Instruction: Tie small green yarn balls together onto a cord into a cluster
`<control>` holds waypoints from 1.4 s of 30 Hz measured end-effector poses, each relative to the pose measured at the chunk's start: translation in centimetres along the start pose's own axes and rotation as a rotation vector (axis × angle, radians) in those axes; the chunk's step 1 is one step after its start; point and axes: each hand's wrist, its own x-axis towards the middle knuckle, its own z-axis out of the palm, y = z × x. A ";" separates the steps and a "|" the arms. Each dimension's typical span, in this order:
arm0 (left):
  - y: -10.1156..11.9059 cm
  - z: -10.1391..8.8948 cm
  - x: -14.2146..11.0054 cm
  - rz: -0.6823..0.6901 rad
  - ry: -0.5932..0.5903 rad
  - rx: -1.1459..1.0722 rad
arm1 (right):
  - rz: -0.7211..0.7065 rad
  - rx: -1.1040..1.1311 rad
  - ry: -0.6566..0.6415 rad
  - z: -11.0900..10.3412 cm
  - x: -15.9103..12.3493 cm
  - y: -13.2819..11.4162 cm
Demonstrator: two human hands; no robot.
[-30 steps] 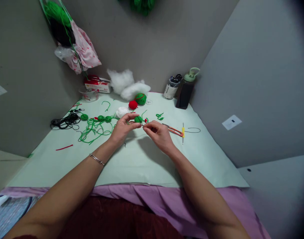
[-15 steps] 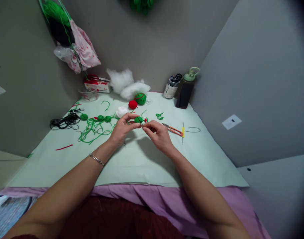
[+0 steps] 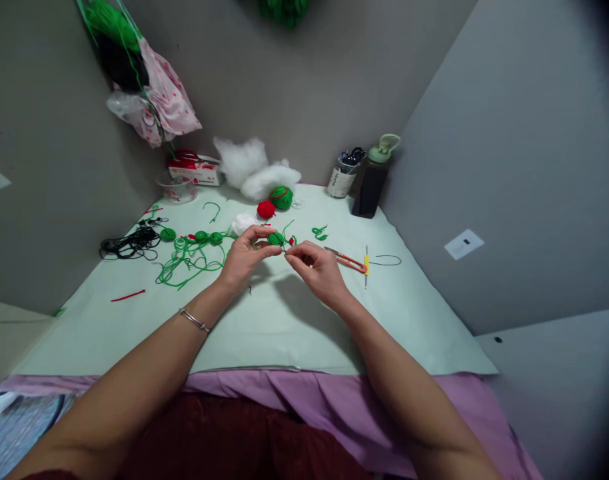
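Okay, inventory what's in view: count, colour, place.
Fluff: two clumps, white, back
Yarn balls: three, green, red, white, back
Box: one, red-white, back left
Tub: one, clear, before box
Bag: one, pink, hanging left
Pen cup: one, white label, back right
Bottle: one, dark, right of cup
Small balls: at least three, green, left
Loose yarn: several, green, left
Cord tangle: one, black, left
Snips: one, orange, right
Hook: one, yellow, by snips
Stitched piece: one, green, centre
Strand: one, dark, centre
Left hand: one, holding piece
Right hand: one, pinching strand
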 end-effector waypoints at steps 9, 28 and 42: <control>-0.1 0.0 0.0 -0.011 -0.009 -0.002 | 0.002 -0.006 0.011 0.2 -0.1 0.3; -0.1 0.6 -0.8 -0.107 -0.061 -0.112 | 0.101 0.134 0.071 1.0 0.2 0.9; -1.1 0.3 -0.7 0.018 -0.080 0.212 | 0.303 0.382 -0.014 0.5 0.6 1.6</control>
